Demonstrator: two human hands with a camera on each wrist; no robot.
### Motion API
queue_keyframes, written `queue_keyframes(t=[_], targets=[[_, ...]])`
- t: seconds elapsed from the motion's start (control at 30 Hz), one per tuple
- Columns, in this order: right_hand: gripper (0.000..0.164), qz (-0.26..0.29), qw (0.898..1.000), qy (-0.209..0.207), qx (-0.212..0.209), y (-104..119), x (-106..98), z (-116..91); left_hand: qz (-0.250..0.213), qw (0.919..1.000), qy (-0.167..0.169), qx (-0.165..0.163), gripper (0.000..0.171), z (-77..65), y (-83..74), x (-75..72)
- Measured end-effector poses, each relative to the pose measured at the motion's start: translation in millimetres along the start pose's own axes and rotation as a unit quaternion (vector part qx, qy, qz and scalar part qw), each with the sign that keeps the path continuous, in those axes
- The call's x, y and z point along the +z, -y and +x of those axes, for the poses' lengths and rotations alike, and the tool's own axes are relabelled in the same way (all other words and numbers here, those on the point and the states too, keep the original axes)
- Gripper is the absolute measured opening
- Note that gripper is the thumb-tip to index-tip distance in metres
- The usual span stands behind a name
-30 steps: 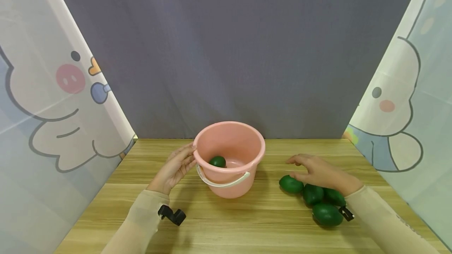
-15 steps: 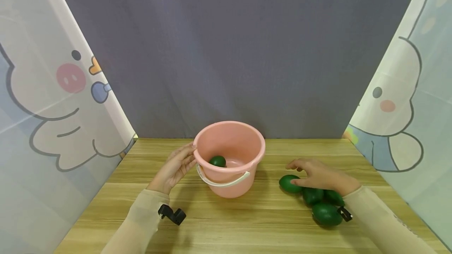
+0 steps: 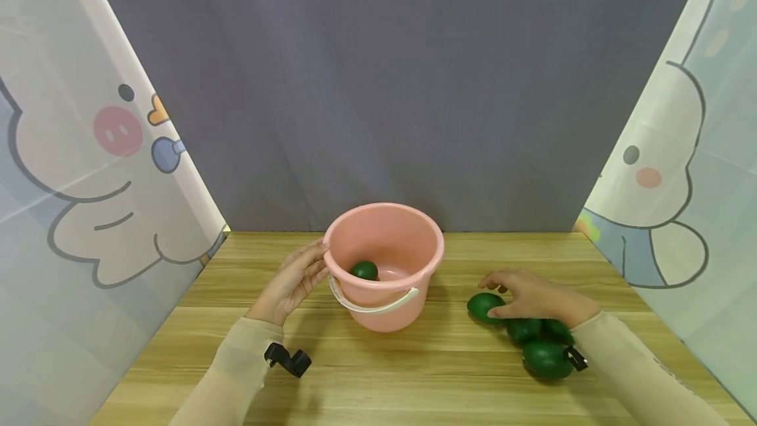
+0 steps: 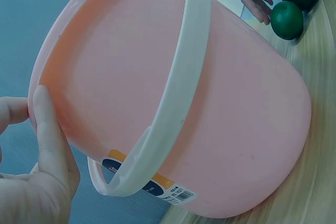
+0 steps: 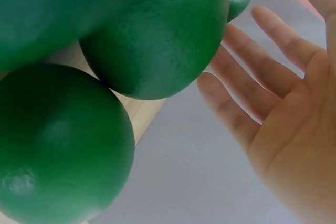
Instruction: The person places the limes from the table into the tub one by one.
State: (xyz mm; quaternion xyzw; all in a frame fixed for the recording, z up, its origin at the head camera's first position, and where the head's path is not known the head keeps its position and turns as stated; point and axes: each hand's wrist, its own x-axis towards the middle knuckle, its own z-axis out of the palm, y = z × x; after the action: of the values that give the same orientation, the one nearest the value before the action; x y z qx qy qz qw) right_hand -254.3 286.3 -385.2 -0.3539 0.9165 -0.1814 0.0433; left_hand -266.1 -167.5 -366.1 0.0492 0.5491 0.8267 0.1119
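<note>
"Where's the pink bucket [image 3: 387,322] standing?"

"Upright on the wood-grain table [image 3: 384,383], in front of the grey cloth [image 3: 378,84] that hangs along the back edge. Its white handle [image 3: 378,311] droops on the person's side."

"And the left hand [image 3: 292,281]?"

"At the left of the rim [image 3: 387,285], fingers straight and parted, touching the rim and the wall just under it. How firmly, I can't tell."

"There's an avocado-like fruit [image 3: 363,271] inside?"

"Yes, down on the left, partly hidden by the near rim."

"What's the right hand [image 3: 535,296] doing?"

"Hovering at the leftmost loose fruit [image 3: 480,306], fingers spread, thumb on the near side, fingertips beyond. I can't make out whether skin meets fruit."

"Is there room around it?"

"Leftward, yes: a good strip of boards separates that fruit from the bucket. Rightward it's tight, with three more green fruits [image 3: 547,360] bunched below the palm and wrist. Past them, the tabletop runs on to its right edge, beside the cartoon-print sheet [image 3: 650,183]."
</note>
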Motion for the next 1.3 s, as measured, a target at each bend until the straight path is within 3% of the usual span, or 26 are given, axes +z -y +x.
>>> queue_keyframes(t=[0.63, 0.93, 1.3], targets=[[0.057, 0.011, 0.998, 0.046, 0.030, -0.9, 4.3, 4.7, -0.001, 1.0000, 0.007, 0.001, 0.055, -1.5, -0.2, -0.1], [0.064, 0.012, 0.993, 0.085, 0.076, 4.0, 5.0, 6.4, -0.004, 1.0000, 0.007, 0.000, 0.055, -1.2, -0.4, -0.1], [0.054, 0.018, 0.993, 0.087, 0.081, 8.9, 3.9, 9.2, -0.003, 1.0000, 0.001, -0.002, 0.055, -1.5, -0.9, 0.9]])
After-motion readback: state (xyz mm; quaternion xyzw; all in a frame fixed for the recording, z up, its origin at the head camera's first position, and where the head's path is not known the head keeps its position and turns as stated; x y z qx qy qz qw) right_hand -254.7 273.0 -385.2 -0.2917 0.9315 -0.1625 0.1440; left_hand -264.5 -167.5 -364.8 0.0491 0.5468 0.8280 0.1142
